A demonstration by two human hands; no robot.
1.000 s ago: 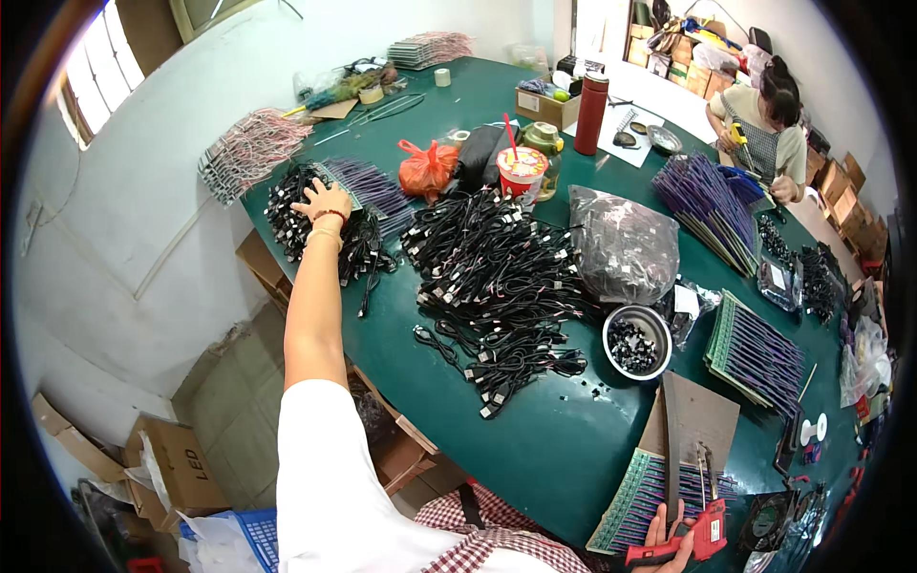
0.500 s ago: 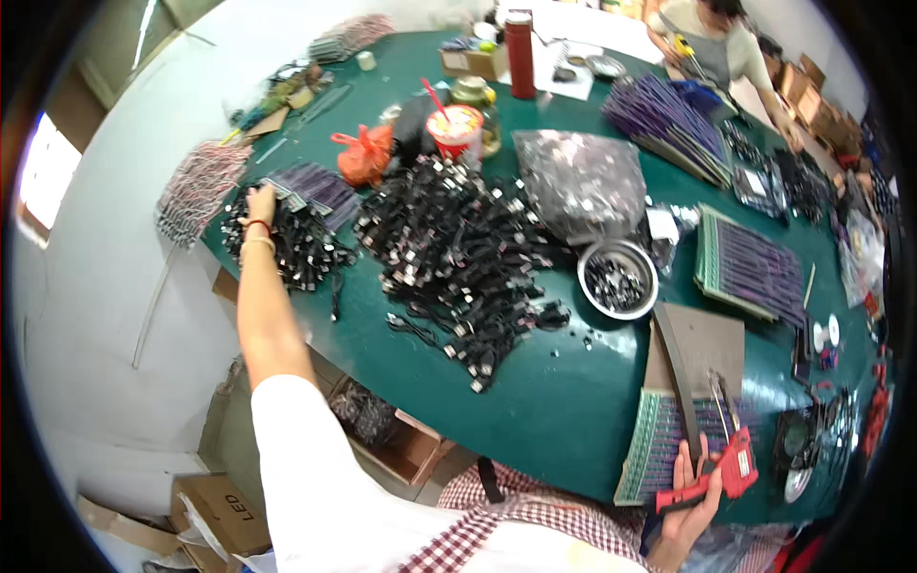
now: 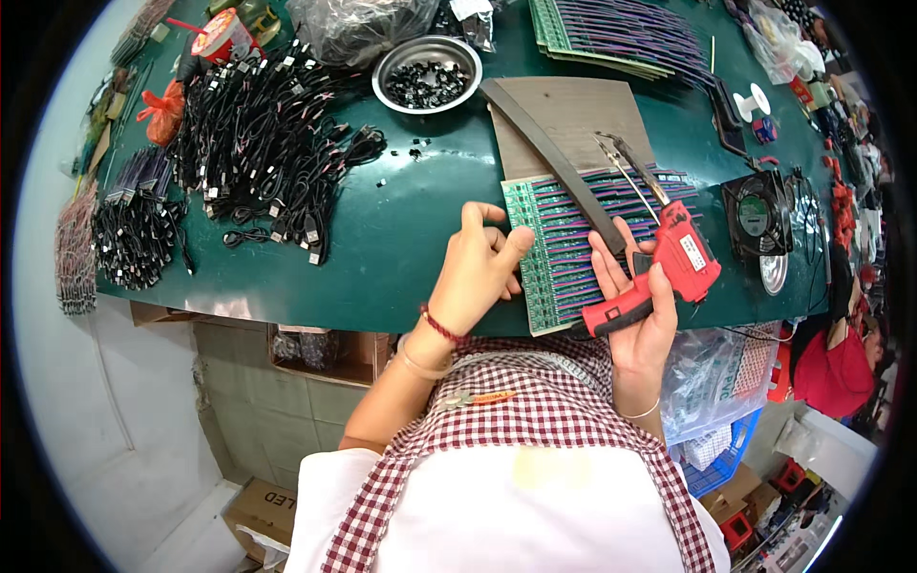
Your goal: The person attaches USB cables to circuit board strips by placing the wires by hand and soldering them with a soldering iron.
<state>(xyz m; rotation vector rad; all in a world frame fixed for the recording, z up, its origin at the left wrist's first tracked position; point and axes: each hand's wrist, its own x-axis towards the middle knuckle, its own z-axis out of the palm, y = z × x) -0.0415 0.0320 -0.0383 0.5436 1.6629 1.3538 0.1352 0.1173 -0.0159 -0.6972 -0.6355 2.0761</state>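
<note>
Holds a red, hard-plastic soldering gun (image 3: 688,250), slim metal tip (image 3: 640,170) pointing far left, in a half-curled, palm-up right hand (image 3: 635,301) at the near right; just left of it, bends the left hand (image 3: 478,267) into a loose curl, cannot tell whether around anything. Shows beside the gun green circuit boards (image 3: 540,253) with thin purple wires (image 3: 564,220), and beyond, a flat brown cardboard sheet (image 3: 592,105) under a smooth, dark, curved strip (image 3: 557,162). Farther left, shows a round, shiny steel bowl (image 3: 430,109) of small black pieces (image 3: 420,86), a crinkled plastic bag (image 3: 358,33), and tangled black cables (image 3: 263,134).
</note>
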